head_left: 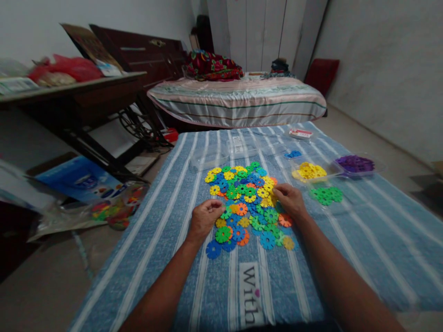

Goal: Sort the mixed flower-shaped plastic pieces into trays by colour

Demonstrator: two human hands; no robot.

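A loose heap of notched plastic discs (242, 188) in green, yellow, blue and orange lies on the striped tablecloth. My left hand (205, 220) is at the left side of the heap, thumb and fingers curled into a pinch beside a green disc (227, 212). What it holds, if anything, is hidden. At the right edge of the heap, my right hand (289, 199) has its fingertips closed at some yellow discs (272, 199). To its right, sorted discs sit in clear plastic trays: yellow discs (309, 171), green discs (327, 196), purple discs (356, 164) and blue discs (293, 154).
A clear plastic container (207, 159) stands behind the heap. A small red-and-white package (300, 133) lies at the table's far edge. Beyond is a bed (238, 101); a sewing-machine table (104, 85) stands left. Bagged colourful pieces (107, 210) are low on the left.
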